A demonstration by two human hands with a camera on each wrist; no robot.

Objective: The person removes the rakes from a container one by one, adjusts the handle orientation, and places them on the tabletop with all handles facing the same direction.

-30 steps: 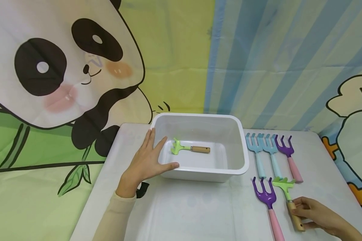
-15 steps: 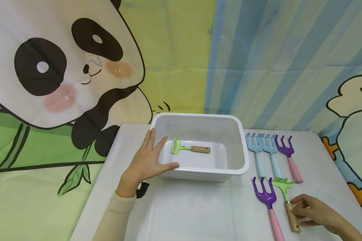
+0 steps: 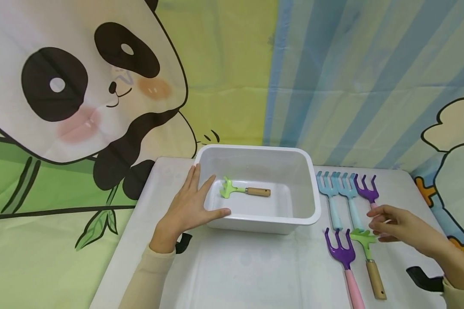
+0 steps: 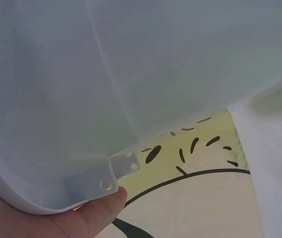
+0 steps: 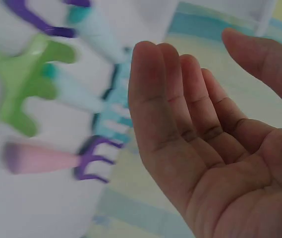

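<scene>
My left hand (image 3: 187, 208) rests with spread fingers on the left front corner of a white plastic bin (image 3: 255, 219). In the left wrist view, part of the hand (image 4: 88, 218) touches the bin's wall (image 4: 56, 99). A small green rake (image 3: 228, 189) with a wooden handle lies inside. My right hand (image 3: 404, 227) is above the pink handle of a purple hand fork (image 3: 367, 193), partly covering it. The right wrist view shows this hand (image 5: 210, 144) holding nothing, its fingers loosely bent and thumb apart. A second green rake (image 3: 376, 279) lies just in front of it.
Two light blue hand forks (image 3: 332, 201) lie right of the bin. Another purple fork (image 3: 344, 255) with a pink handle is nearer the front. The white tabletop (image 3: 247, 270) ends at a printed panda backdrop (image 3: 232, 86).
My right hand has let go of the green rake's wooden handle and moved up, away from me, to the far purple fork. The left hand has stayed on the bin.
</scene>
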